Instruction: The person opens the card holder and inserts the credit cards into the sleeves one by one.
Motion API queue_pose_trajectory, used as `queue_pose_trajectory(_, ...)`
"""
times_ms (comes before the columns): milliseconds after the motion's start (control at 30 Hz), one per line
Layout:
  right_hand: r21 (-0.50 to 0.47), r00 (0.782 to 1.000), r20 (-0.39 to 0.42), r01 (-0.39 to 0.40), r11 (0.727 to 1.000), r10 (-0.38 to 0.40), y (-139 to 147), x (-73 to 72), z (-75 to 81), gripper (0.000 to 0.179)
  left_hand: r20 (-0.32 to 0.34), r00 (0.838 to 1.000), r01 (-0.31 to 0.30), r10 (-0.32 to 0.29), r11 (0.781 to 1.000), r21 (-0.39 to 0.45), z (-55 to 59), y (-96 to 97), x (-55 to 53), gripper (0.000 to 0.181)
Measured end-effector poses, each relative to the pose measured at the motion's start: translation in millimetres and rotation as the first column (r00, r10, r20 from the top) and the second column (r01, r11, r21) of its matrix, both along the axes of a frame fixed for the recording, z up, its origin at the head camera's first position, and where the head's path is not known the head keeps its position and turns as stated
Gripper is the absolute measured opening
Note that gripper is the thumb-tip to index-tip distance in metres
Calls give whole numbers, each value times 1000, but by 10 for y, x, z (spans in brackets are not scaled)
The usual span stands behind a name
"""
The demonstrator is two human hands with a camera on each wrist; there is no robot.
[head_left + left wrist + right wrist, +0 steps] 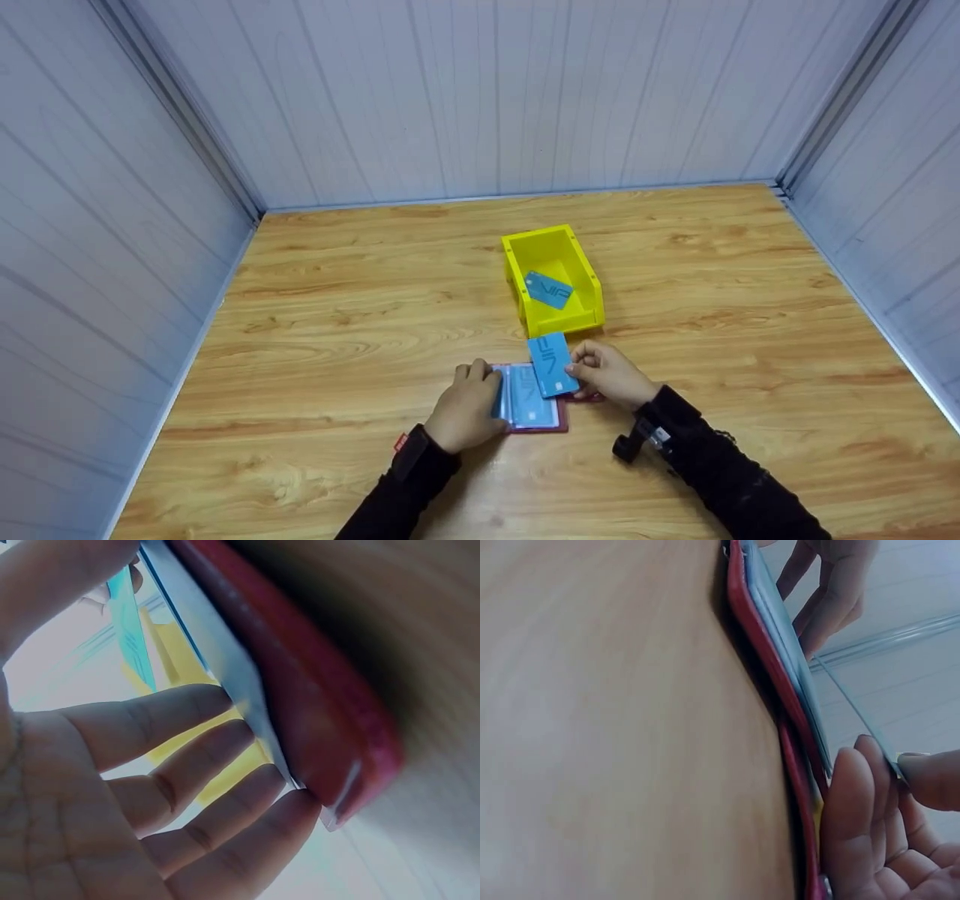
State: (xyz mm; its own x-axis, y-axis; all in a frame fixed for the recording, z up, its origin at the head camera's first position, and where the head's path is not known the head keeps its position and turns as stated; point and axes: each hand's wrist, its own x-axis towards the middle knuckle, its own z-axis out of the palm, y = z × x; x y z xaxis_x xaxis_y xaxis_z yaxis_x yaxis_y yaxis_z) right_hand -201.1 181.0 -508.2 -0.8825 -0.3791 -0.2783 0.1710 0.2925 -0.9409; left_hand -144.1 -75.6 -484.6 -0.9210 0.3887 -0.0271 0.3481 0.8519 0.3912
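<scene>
A red card holder (562,424) lies spread on the table, its clear sleeves showing a blue card (531,409) inside. My left hand (469,401) rests over its left side; in the left wrist view, outstretched fingers (187,765) touch the edge of the pages. Between thumb and fingers, my right hand (611,375) pinches a loose blue VIP card (551,364). That card is tilted above the right-hand sleeve, and the right wrist view shows it edge-on (855,709). The holder's red strap (802,817) runs out under the right fingers.
Just beyond the holder stands a yellow bin (566,324) with a low front lip. Another blue VIP card (549,290) leans inside it. Pale panel walls (480,97) bound the wooden table (337,300) at the back and both sides.
</scene>
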Motion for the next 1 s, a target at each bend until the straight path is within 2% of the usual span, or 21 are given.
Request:
queue_pose_trajectory(233,-26,1000,-4,19,999,-19,3,-5,-29,9,3,1000,-26,26,1000,-3,20,39,21,71)
queue_pose_trajectory(433,-52,1000,-4,9,999,-9,6,8,-8,11,15,997,-70,70,998,-2,29,221,78,65)
queue_pose_trajectory(633,-65,1000,2,14,998,-14,3,11,-4,10,-131,989,-63,63,998,7,-5,433,158,53)
queue_pose_trajectory(800,-75,1000,15,19,997,-18,5,5,-15,8,-191,981,-56,47,998,-40,0,549,157,49)
queue_pose_trajectory(1000,-37,999,38,35,999,-34,8,-3,-20,7,-320,947,-87,29,982,-169,-35,648,103,52)
